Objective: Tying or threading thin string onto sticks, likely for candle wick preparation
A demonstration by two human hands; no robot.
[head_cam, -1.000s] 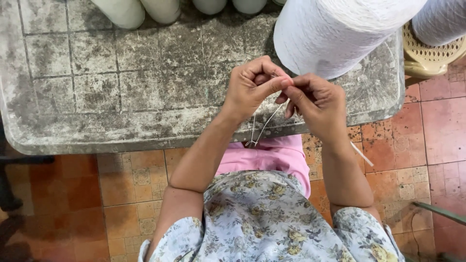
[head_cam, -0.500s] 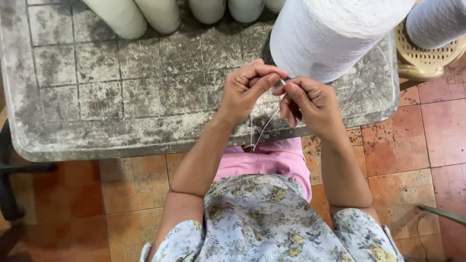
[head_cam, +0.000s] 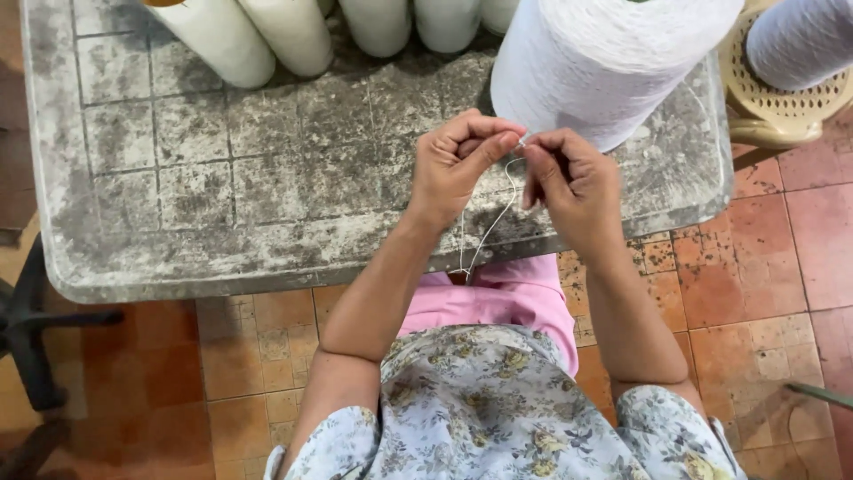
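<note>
View from above my own head, nearest things first. My floral blouse (head_cam: 480,400) and pink skirt (head_cam: 502,289) fill the lower middle, over orange floor tiles (head_cam: 240,356). My forearms rise to meet above the near edge of a worn grey table (head_cam: 178,178). A thin white thread (head_cam: 487,229) hangs in a narrow loop from my fingers down to my lap; it hangs slack, so the tension sits only at the fingertips. My left hand (head_cam: 458,164) is curled shut, thumb pressed against forefinger, pinching the thread at its top. My right hand (head_cam: 569,178) is likewise closed, fingertips pinching the same thread just beside the left thumb, the two grips almost touching. Hands held this close suit fine work on a short stretch of thread, probably joining or twisting ends. Just beyond my knuckles stands a large white yarn cone (head_cam: 604,62), close enough for its thread to reach my fingers. Along the far table edge lie several cream cones (head_cam: 293,31) side by side. At the far right, a grey cone (head_cam: 800,40) rests on a beige plastic stool (head_cam: 782,111). A dark chair base (head_cam: 35,329) shows at the left edge
</note>
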